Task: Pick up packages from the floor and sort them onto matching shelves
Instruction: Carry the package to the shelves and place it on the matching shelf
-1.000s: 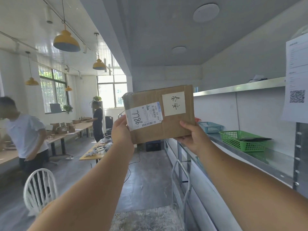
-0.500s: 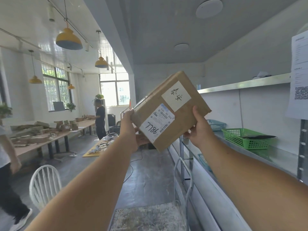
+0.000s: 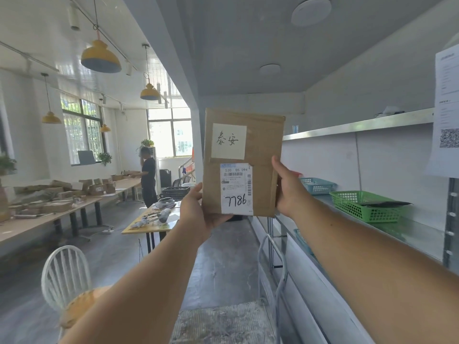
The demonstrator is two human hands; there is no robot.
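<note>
Beside shelves (image 3: 357, 125), upright brown labelled package (image 3: 263, 145)

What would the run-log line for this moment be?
phase: label check | package: upright, labels facing camera | left hand: grip at lower left | right hand: grip on right edge | shelf: not reached

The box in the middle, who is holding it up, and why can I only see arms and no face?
The camera sits on a person's head, so you see what they see: their own two arms reaching out. The left hand and the right hand keep a grip on a brown cardboard box, upright, one hand on each side. It has a square note with handwriting and a white label marked 7786. On the right is a metal shelf with a green basket and a blue basket. No machine here, just hands.
</note>
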